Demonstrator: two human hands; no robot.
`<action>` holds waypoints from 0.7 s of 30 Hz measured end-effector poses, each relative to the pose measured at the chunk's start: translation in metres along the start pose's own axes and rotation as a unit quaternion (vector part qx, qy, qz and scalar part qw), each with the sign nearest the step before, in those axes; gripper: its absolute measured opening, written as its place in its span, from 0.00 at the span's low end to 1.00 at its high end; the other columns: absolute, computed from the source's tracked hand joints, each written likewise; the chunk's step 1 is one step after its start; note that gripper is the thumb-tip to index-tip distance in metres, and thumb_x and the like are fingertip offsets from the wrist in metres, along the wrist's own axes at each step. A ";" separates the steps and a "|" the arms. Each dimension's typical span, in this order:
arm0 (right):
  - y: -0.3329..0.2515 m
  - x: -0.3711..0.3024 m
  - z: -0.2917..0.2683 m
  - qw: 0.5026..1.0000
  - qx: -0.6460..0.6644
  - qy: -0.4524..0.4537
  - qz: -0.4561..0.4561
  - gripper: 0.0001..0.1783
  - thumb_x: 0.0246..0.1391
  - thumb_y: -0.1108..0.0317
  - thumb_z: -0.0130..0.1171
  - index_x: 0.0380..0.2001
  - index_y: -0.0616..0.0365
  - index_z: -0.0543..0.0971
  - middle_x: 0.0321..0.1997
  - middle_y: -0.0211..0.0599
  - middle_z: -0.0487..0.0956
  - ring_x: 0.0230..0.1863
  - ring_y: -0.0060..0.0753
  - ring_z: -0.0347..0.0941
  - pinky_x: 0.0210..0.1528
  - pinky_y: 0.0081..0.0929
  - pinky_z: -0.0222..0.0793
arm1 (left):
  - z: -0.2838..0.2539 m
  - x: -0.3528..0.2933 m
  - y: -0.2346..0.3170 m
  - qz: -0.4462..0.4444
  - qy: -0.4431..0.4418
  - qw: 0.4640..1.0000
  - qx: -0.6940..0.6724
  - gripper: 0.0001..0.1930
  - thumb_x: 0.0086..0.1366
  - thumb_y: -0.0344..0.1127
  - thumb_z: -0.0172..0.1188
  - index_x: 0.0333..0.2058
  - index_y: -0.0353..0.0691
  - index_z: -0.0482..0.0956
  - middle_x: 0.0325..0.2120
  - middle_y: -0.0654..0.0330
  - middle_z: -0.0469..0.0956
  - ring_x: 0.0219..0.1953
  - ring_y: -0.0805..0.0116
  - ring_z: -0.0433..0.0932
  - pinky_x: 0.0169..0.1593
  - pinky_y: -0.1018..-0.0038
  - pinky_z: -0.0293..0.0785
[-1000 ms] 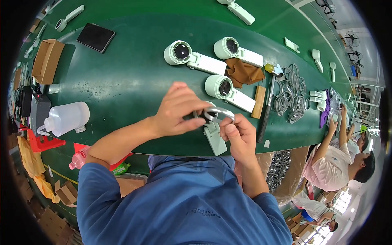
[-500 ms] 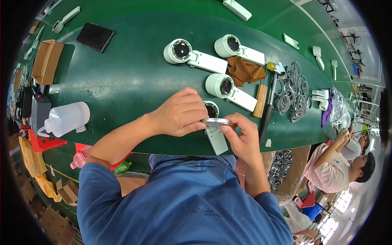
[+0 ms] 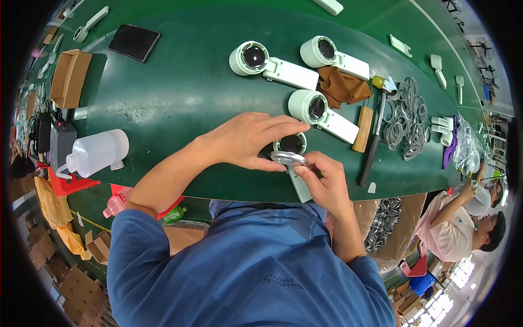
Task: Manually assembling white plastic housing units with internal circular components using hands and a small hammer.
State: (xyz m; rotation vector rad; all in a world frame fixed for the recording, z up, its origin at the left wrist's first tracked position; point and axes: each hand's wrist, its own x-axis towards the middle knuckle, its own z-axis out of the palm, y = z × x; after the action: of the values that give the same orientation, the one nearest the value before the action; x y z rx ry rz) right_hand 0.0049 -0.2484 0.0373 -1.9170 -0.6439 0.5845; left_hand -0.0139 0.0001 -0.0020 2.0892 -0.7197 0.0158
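Note:
A shiny silver metal ring [image 3: 289,158] is pinched between the thumb and fingers of my right hand [image 3: 327,182]. My left hand [image 3: 253,140] is open, its fingers stretched out above the ring and its thumb against the ring's left edge. Just beyond and partly under my hands lies a pale green handheld device [image 3: 300,188] with a round, dark-centred head. Three more lie farther off: a middle device [image 3: 340,126], a back left device [image 3: 292,74] and a back right device [image 3: 353,66].
To the right are a brown cloth [image 3: 343,87], a wooden-handled tool [image 3: 363,128], a hammer [image 3: 375,141] and a heap of grey rings [image 3: 406,120]. A plastic bottle [image 3: 98,152], a cardboard box [image 3: 71,79] and a black tablet [image 3: 134,42] stand left. Metal rings fill a lined carton [image 3: 384,223]. Other people sit far right.
My left fingers have opened from a curled grip and stretched out over the ring. The ring has tilted so its face shows more. The whole view has shifted slightly.

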 end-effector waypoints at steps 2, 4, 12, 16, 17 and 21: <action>0.001 -0.001 -0.001 1.000 0.000 -0.004 0.003 0.05 0.60 0.73 0.64 0.36 0.64 0.80 0.28 0.35 0.80 0.28 0.23 0.76 0.31 0.22 0.69 | 0.001 0.000 0.000 -0.008 0.001 1.000 -0.001 0.46 0.50 0.47 0.76 0.66 0.44 0.66 0.60 0.57 0.74 0.44 0.55 0.81 0.47 0.62 0.76; 0.003 -0.001 -0.001 1.000 0.003 -0.003 -0.001 0.05 0.60 0.73 0.64 0.36 0.65 0.80 0.28 0.35 0.80 0.28 0.23 0.76 0.31 0.22 0.69 | 0.002 0.001 0.000 -0.006 0.015 1.000 -0.003 0.45 0.51 0.47 0.74 0.66 0.45 0.65 0.57 0.59 0.75 0.42 0.55 0.80 0.48 0.61 0.75; 0.007 -0.002 -0.001 1.000 0.010 0.003 -0.018 0.06 0.60 0.73 0.64 0.36 0.65 0.81 0.29 0.35 0.81 0.27 0.22 0.76 0.30 0.21 0.69 | 0.001 0.001 0.000 -0.020 0.002 1.000 0.007 0.48 0.51 0.46 0.75 0.68 0.44 0.62 0.55 0.58 0.77 0.42 0.53 0.80 0.49 0.60 0.75; 0.009 -0.003 0.002 1.000 0.016 0.014 -0.018 0.06 0.60 0.72 0.64 0.36 0.65 0.81 0.29 0.35 0.81 0.27 0.21 0.75 0.30 0.20 0.69 | 0.002 0.000 0.000 -0.021 0.000 1.000 0.009 0.49 0.50 0.45 0.76 0.69 0.44 0.61 0.56 0.57 0.77 0.42 0.53 0.80 0.49 0.60 0.75; 0.010 -0.003 0.003 1.000 0.019 0.017 -0.014 0.06 0.61 0.72 0.64 0.36 0.66 0.81 0.29 0.35 0.81 0.27 0.21 0.75 0.30 0.20 0.68 | 0.002 0.000 0.000 -0.022 0.001 1.000 0.010 0.49 0.50 0.45 0.76 0.69 0.44 0.61 0.56 0.57 0.77 0.42 0.53 0.80 0.49 0.60 0.75; 0.010 -0.003 0.003 1.000 0.022 0.016 -0.003 0.07 0.61 0.72 0.64 0.36 0.66 0.81 0.29 0.34 0.81 0.28 0.21 0.75 0.31 0.19 0.69 | 0.000 0.000 0.001 -0.026 -0.004 1.000 0.005 0.49 0.50 0.45 0.76 0.69 0.44 0.60 0.55 0.57 0.77 0.42 0.53 0.80 0.49 0.60 0.75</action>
State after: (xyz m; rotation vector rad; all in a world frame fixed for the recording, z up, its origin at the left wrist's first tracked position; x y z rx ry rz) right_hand 0.0025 -0.2525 0.0273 -1.8790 -0.6131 0.5590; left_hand -0.0147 -0.0004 -0.0010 2.1170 -0.6706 -0.0171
